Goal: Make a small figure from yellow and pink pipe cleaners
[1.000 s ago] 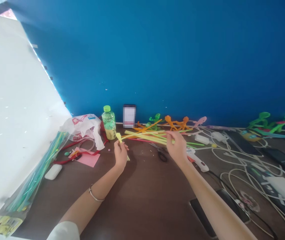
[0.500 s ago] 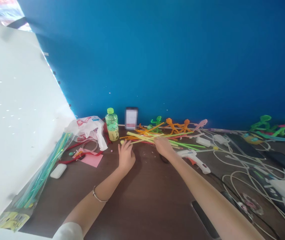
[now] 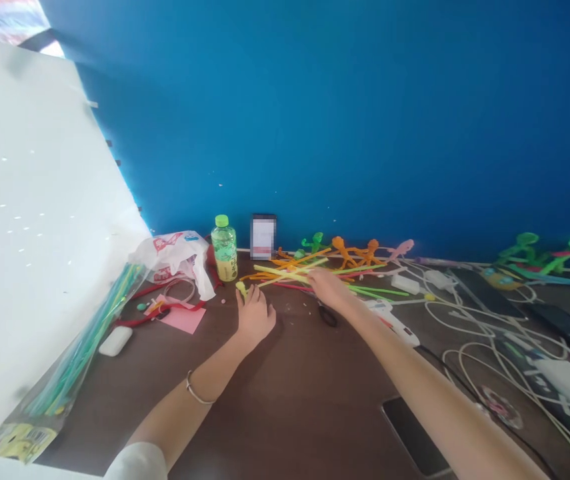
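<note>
My left hand is closed, its thumb and fingertips around a yellow pipe cleaner with a small bunched end. To its right, my right hand reaches over a loose heap of yellow, green, orange and red pipe cleaners. Its fingers are pinched together on a yellow stem, the tips partly hidden. Just below that hand a black loop handle shows, perhaps of scissors. A white glue gun lies partly behind the right forearm.
A green-capped bottle and a propped phone stand by the blue wall. Orange figures are behind the heap. White cables tangle at right; another phone lies in front. Bagged pipe cleaners rest at left.
My right hand has shifted slightly up and right, uncovering more of the black loop handle. The left hand has turned a little, and the yellow bunched end has moved slightly left and up.
</note>
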A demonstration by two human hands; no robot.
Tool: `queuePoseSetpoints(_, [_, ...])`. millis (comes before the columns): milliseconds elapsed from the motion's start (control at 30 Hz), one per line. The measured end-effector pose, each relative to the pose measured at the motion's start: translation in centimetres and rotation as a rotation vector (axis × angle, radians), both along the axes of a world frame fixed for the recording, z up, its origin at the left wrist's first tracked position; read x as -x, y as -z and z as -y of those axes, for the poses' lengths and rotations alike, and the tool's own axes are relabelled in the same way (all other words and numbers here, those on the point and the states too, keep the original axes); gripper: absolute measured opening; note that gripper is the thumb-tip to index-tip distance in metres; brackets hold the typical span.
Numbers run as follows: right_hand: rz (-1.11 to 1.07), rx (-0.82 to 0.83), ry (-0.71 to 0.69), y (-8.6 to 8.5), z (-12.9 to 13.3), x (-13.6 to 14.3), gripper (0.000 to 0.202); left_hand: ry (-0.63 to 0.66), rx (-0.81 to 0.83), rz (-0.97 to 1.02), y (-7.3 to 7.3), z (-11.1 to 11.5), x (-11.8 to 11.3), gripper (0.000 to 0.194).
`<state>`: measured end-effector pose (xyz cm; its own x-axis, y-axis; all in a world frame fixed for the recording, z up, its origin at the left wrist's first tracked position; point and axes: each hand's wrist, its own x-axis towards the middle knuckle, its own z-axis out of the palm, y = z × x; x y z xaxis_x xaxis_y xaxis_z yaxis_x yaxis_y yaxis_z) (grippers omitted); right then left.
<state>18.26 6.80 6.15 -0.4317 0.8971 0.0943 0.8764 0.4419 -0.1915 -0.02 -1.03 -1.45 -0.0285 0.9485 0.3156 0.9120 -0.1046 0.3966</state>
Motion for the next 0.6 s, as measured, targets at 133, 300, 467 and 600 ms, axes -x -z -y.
queuePoseSetpoints(133, [-0.198, 0.12, 0.095, -3.2, 1.2, -1.6, 0.028, -0.03, 0.008, -0.043, 0.2, -0.2, 0.1, 0.043])
queuePoseSetpoints(300, [-0.833, 0.633, 0.007, -4.5, 4.7, -3.9, 0.025, -0.039, -0.099, 0.061, -0.4, -0.1, 0.2, 0.041])
queuePoseSetpoints(467, [-0.945, 0.25, -0.064, -0.8, 9.2, -2.9, 0.024, 0.159, -0.19, 0.588, -2.1, 0.7, -0.8, 0.025])
queuePoseSetpoints(600, [-0.699, -0.032, -0.299, 1.6, 11.9, -0.3, 0.022, 0.3, 0.282, 1.343, -2.6, 0.9, -2.1, 0.029])
